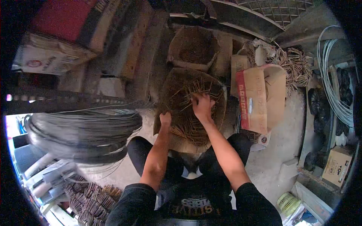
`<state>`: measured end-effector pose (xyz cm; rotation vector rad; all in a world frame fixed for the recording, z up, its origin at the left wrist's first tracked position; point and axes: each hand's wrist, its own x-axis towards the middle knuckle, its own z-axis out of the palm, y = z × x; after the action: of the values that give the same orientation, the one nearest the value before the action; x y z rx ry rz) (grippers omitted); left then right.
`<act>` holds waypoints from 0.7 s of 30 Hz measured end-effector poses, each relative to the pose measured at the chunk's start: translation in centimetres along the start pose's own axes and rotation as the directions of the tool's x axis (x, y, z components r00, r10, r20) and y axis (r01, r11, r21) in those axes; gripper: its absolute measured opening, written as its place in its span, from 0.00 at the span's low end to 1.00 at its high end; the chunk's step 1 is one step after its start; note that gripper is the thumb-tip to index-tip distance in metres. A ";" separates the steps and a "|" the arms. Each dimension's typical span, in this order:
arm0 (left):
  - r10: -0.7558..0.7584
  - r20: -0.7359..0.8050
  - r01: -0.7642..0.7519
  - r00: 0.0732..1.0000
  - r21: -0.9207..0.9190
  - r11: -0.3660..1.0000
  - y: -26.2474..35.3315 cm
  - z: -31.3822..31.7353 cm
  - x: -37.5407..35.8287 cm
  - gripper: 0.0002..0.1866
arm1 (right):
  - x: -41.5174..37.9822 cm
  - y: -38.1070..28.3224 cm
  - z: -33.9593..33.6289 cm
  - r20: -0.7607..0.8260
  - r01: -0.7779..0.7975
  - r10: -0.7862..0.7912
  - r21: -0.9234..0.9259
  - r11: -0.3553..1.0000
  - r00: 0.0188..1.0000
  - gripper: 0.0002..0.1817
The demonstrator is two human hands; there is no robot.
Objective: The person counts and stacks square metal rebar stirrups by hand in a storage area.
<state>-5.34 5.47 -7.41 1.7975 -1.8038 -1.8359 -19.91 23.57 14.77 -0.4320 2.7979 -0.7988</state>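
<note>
A round basket [222, 98] full of long rusty nails [188, 128] stands on the floor between my knees. My right hand [202, 106] is plunged into the nails near the basket's middle, fingers closed on a bunch of them. My left hand [165, 118] grips the basket's left rim. A second sack of darker nails [194, 47] stands just behind the basket.
An open cardboard box [260, 98] stands right of the basket. Large coils of dark wire [83, 132] lie to the left, white cable [333, 94] at the far right. Bundled nails [90, 201] sit at lower left, cartons [52, 56] on shelving at upper left.
</note>
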 end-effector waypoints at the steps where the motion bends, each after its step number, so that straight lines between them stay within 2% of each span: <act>1: 0.027 -0.032 -0.028 0.999 -0.020 0.999 -1.0 -0.5 0.4 0.18 | -0.8 -0.4 -1.7 -0.021 0.003 -0.002 0.052 0.999 1.000 0.16; 3: 0.077 -0.060 -0.082 0.995 -0.089 0.993 -1.8 -1.6 -0.3 0.18 | -2.4 -1.3 -5.9 -0.035 -0.009 0.012 0.076 0.997 0.999 0.15; 5: 0.056 0.025 -0.045 0.998 -0.324 0.945 8.7 -3.7 -11.4 0.18 | -3.6 -2.7 -11.0 -0.053 -0.014 0.019 0.103 0.995 0.998 0.15; 7: 0.067 0.116 -0.008 0.991 -0.446 0.895 17.8 -5.8 -21.3 0.18 | -5.1 -4.4 -16.5 -0.146 -0.017 0.047 0.197 0.980 0.988 0.15; 9: 0.090 0.153 -0.014 0.984 -0.437 0.899 23.3 -7.3 -28.0 0.19 | -6.8 -7.1 -23.5 -0.187 -0.016 0.057 0.213 0.977 0.981 0.14; 11: 0.086 0.158 -0.021 0.984 -0.376 0.926 27.3 -8.8 -33.2 0.19 | -8.6 -8.7 -29.1 -0.204 0.004 0.086 0.407 0.914 0.975 0.13; 12: 0.081 0.161 -0.026 0.984 -0.320 0.947 29.4 -9.7 -35.8 0.20 | -9.5 -9.6 -32.1 -0.161 -0.068 0.164 0.482 0.873 0.973 0.12; 13: 0.090 0.160 -0.034 0.983 -0.322 0.946 31.7 -10.7 -38.7 0.20 | -10.5 -10.0 -34.3 -0.168 -0.061 0.161 0.485 0.872 0.973 0.12; 15: 0.145 0.267 -0.094 0.953 -0.196 0.976 36.0 -12.7 -44.4 0.23 | -12.6 -10.7 -38.1 -0.223 -0.060 0.199 0.509 0.859 0.954 0.13; 17: 0.162 0.310 -0.084 0.937 -0.250 0.965 39.1 -14.2 -48.7 0.24 | -14.4 -13.9 -44.6 -0.249 -0.027 0.178 0.509 0.860 0.952 0.13; 19: 0.233 0.345 -0.150 0.909 -0.249 0.957 43.0 -15.9 -53.1 0.23 | -15.8 -16.0 -49.2 -0.210 -0.109 0.248 0.513 0.852 0.946 0.12; 21: 0.261 0.349 -0.177 0.900 -0.254 0.951 46.2 -17.7 -56.6 0.24 | -16.9 -16.5 -51.8 -0.238 -0.055 0.221 0.551 0.833 0.946 0.13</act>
<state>-4.28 15.27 67.13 1.1697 -1.7326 -2.2950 -14.27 40.77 68.70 -0.0042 2.6286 -1.6636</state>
